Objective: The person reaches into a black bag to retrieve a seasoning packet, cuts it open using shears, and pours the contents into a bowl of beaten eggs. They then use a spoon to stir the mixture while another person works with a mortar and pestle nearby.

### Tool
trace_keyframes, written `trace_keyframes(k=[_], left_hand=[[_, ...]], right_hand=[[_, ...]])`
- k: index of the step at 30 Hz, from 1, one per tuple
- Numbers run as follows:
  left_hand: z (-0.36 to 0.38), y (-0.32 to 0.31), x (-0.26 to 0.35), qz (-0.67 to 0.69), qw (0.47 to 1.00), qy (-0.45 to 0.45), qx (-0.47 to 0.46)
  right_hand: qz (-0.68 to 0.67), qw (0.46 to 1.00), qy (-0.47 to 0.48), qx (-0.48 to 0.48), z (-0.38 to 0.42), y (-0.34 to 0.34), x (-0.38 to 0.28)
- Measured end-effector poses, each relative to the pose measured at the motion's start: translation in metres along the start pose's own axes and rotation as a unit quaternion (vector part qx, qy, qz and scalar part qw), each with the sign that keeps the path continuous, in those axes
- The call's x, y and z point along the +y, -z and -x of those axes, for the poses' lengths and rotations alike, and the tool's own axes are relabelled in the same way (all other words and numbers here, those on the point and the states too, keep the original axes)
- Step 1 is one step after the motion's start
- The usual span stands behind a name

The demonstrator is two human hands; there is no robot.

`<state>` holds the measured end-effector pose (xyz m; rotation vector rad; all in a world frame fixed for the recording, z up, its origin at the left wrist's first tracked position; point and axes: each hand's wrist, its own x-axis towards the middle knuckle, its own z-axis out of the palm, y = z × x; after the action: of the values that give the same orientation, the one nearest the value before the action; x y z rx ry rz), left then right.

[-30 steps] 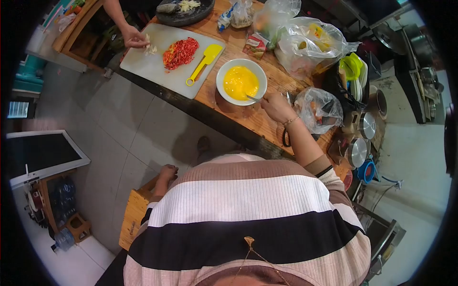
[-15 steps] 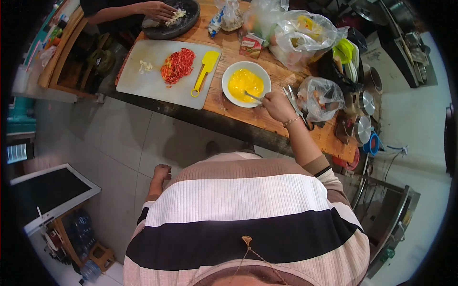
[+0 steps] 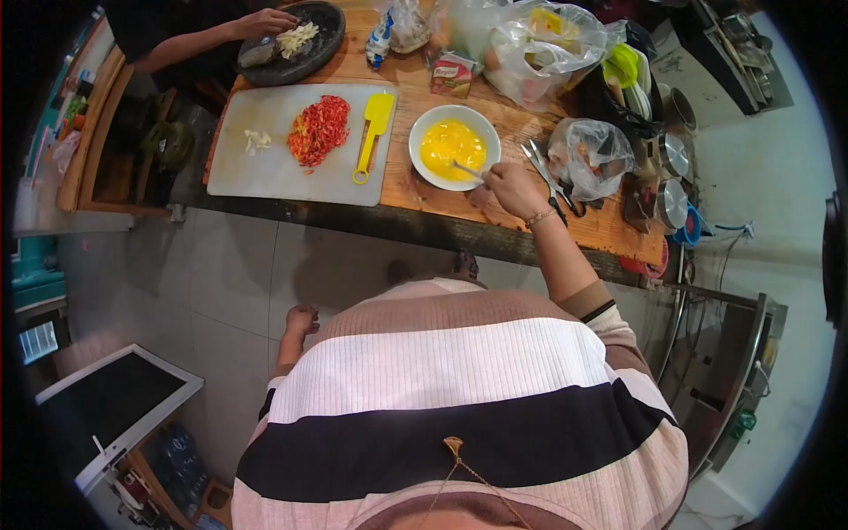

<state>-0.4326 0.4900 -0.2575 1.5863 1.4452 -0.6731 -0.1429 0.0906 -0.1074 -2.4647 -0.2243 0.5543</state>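
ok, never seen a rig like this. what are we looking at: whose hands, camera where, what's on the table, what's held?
No robot: a bare-handed person, seen by one head-worn camera looking down over their striped top.

The right hand holds a thin metal utensil dipping into yellow liquid in a round white bowl. The left hand hangs off the table, nothing visible in it.

On the wooden table: a white cutting board bearing chopped red pieces and a yellow spatula, plus black-handled metal scissors.

Another person's hand is over a dark round dish.
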Motion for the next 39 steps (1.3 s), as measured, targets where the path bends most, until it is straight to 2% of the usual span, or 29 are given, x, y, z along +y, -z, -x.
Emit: trace_keyframes(k=[3,6,9,12,15,18,21,24,27,30,33,36,39], left_hand=[[-0.020,0.002,-0.013,-0.001,1.000,-0.013,-0.007],[-0.040,0.006,-0.025,0.022,0.998,-0.046,-0.034],[-0.117,-0.004,-0.064,0.028,0.995,-0.058,-0.076],[-0.124,-0.007,-0.062,0.011,0.994,-0.070,-0.082],[-0.133,-0.010,-0.060,0.042,0.993,-0.071,-0.084],[-0.136,-0.009,-0.066,0.035,0.993,-0.080,-0.080],[-0.132,-0.006,-0.061,0.048,0.993,-0.075,-0.075],[-0.143,-0.008,-0.066,0.040,0.993,-0.071,-0.085],[-0.144,-0.008,-0.064,0.003,0.993,-0.078,-0.084],[-0.157,-0.012,-0.064,0.024,0.992,-0.072,-0.101],[-0.168,-0.018,-0.067,0.049,0.992,-0.069,-0.096],[-0.153,-0.012,-0.051,0.031,0.994,-0.060,-0.081],[-0.137,-0.009,-0.043,0.006,0.995,-0.056,-0.082]], right_hand=[[0.064,0.984,-0.040,0.159,0.014,0.003,-0.022],[0.056,0.998,0.041,0.005,0.003,-0.004,0.004],[0.012,0.992,0.007,0.122,0.006,0.000,-0.009],[0.123,0.989,-0.049,0.068,0.021,0.011,-0.037],[-0.012,0.999,0.016,0.035,0.003,0.000,-0.010],[0.099,0.983,-0.048,0.149,0.009,-0.002,-0.018],[0.014,1.000,0.017,-0.012,0.001,-0.002,0.001],[0.074,0.983,-0.042,0.164,0.013,0.003,-0.023],[0.054,0.998,0.018,0.011,0.004,0.001,-0.003],[-0.018,0.995,0.003,0.094,-0.001,-0.004,0.003],[0.111,0.989,-0.049,0.083,0.014,0.013,-0.029],[-0.002,1.000,0.003,-0.002,-0.001,0.002,0.003],[0.105,0.981,-0.064,0.149,0.010,0.008,-0.023]])
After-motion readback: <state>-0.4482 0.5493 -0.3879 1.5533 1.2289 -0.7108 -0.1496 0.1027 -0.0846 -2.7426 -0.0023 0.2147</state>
